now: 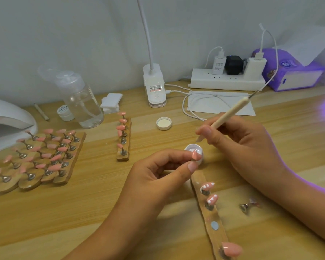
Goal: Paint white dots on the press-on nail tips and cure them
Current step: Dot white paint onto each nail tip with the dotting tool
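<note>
Pinching one pink nail tip (196, 155) between thumb and forefinger, the left hand (158, 171) presents it over the middle of the counter (120, 212), just in front of the small open pot of white gel (190, 147). The other fingers of this hand are curled in. The right hand (238, 139), at 2 o'clock from the tip, grips a dotting tool (231, 112) like a pen. Its point hangs just above the pot rim, at 12 o'clock from the tip. Whether the point carries gel I cannot tell, because the view is too soft there.

I judge the step in hand to be the dotting of this tip. To do it well, the tool should take only a small bead of gel, touch the surface straight down and lift straight up, so that each dot stays round. Resting both wrists on the counter would help against shaking. The dots should follow the edge, as on the two dotted tips (207, 185) on the wooden strip (217, 239) at 5 o'clock, where one bare magnet (214, 225) probably waits for this tip. The curing lamp (8, 117) stands well apart at 9 o'clock, so wet dots must not be touched on the way there.
</note>
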A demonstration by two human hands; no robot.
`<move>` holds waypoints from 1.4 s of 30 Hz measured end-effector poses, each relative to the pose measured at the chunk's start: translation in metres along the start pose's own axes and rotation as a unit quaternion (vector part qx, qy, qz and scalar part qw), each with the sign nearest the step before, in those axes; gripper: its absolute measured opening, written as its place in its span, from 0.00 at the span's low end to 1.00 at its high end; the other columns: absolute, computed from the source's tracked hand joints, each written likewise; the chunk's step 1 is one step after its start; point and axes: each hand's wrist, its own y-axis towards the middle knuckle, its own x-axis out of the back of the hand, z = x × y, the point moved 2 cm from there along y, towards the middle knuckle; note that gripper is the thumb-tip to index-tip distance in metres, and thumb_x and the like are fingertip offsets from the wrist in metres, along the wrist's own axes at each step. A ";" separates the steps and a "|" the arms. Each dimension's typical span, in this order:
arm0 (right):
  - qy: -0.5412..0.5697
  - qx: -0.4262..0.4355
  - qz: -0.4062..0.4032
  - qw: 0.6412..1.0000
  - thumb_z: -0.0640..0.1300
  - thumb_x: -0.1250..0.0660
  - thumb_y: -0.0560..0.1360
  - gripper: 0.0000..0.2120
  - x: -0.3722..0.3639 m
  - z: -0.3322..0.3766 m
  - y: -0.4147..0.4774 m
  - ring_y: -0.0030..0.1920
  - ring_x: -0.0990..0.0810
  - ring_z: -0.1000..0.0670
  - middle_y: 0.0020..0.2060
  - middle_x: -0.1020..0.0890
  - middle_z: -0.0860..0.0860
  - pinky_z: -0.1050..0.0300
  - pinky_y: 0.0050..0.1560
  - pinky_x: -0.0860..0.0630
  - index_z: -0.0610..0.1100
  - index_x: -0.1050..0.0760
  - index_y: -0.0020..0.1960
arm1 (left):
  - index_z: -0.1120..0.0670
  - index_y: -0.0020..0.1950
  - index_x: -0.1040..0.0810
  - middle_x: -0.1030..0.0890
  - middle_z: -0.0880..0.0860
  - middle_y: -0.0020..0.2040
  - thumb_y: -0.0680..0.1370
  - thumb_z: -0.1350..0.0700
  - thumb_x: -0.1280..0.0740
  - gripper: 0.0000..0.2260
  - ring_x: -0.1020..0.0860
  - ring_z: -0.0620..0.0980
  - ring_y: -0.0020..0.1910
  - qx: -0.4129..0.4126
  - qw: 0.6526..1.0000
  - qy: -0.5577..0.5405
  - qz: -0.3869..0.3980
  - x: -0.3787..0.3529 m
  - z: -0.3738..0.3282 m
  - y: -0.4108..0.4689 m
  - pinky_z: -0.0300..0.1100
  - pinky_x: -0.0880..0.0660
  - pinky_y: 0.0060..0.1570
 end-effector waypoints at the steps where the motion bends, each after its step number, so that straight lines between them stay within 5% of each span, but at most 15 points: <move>1: -0.025 0.017 0.010 0.999 0.49 0.31 0.74 0.06 -0.001 0.000 -0.001 0.42 0.21 0.54 0.40 0.18 0.55 0.67 0.44 0.27 0.47 0.19 0.47 | 0.48 0.46 0.14 0.14 0.48 0.44 0.67 0.50 0.27 0.09 0.21 0.38 0.39 0.001 1.000 -0.005 -0.003 0.000 -0.001 0.000 0.29 0.26 0.40; 6: -0.094 0.062 0.052 0.992 0.50 0.32 0.76 0.07 -0.006 -0.001 -0.002 0.40 0.24 0.49 0.38 0.20 0.53 0.55 0.41 0.26 0.47 0.20 0.46 | 0.49 0.45 0.14 0.15 0.47 0.42 0.65 0.48 0.27 0.11 0.21 0.37 0.38 -0.003 1.000 -0.018 -0.011 -0.001 -0.002 0.000 0.28 0.27 0.39; 11: -0.095 0.038 0.065 0.993 0.51 0.33 0.76 0.07 -0.007 -0.004 0.001 0.39 0.27 0.51 0.38 0.21 0.51 0.55 0.41 0.28 0.49 0.21 0.44 | 0.48 0.44 0.14 0.15 0.46 0.42 0.65 0.48 0.26 0.10 0.21 0.37 0.38 -0.011 1.000 -0.017 -0.014 -0.001 -0.003 0.000 0.28 0.26 0.41; 17: 0.098 -0.028 -0.036 0.994 0.50 0.32 0.73 0.07 0.003 -0.004 0.005 0.37 0.22 0.57 0.36 0.18 0.54 0.66 0.41 0.25 0.47 0.20 0.45 | 0.47 0.46 0.14 0.14 0.46 0.45 0.67 0.54 0.24 0.08 0.20 0.38 0.41 0.006 1.000 -0.012 -0.013 0.001 0.000 0.001 0.29 0.25 0.43; 21: 0.256 -0.074 -0.037 0.963 0.46 0.23 0.67 0.09 0.006 -0.007 0.008 0.36 0.22 0.57 0.33 0.21 0.54 0.58 0.45 0.20 0.48 0.22 0.42 | 0.48 0.46 0.14 0.15 0.46 0.43 0.67 0.52 0.25 0.09 0.21 0.37 0.38 0.007 1.000 -0.009 -0.011 0.000 -0.001 0.001 0.29 0.26 0.41; 24: 0.308 -0.088 -0.005 0.947 0.39 0.26 0.69 0.09 0.005 -0.005 0.007 0.31 0.28 0.57 0.30 0.30 0.51 0.52 0.45 0.19 0.47 0.27 0.38 | 0.48 0.46 0.14 0.14 0.47 0.44 0.67 0.51 0.27 0.10 0.22 0.38 0.38 0.009 1.000 -0.008 -0.011 0.000 -0.001 0.001 0.29 0.26 0.41; 29: 0.345 -0.102 0.062 0.931 0.41 0.31 0.70 0.10 0.000 0.001 0.003 0.28 0.34 0.56 0.27 0.34 0.50 0.48 0.45 0.19 0.46 0.31 0.34 | 0.47 0.45 0.14 0.14 0.49 0.45 0.67 0.51 0.27 0.09 0.20 0.40 0.41 0.011 1.000 -0.004 0.004 -0.001 -0.001 0.000 0.30 0.25 0.42; 42: 0.315 -0.110 0.074 0.940 0.37 0.29 0.70 0.14 -0.003 0.002 0.002 0.25 0.33 0.56 0.25 0.34 0.48 0.53 0.41 0.19 0.47 0.31 0.31 | 0.49 0.44 0.14 0.15 0.47 0.40 0.67 0.53 0.28 0.07 0.22 0.39 0.38 0.003 1.000 0.004 0.005 -0.001 0.000 0.000 0.30 0.26 0.40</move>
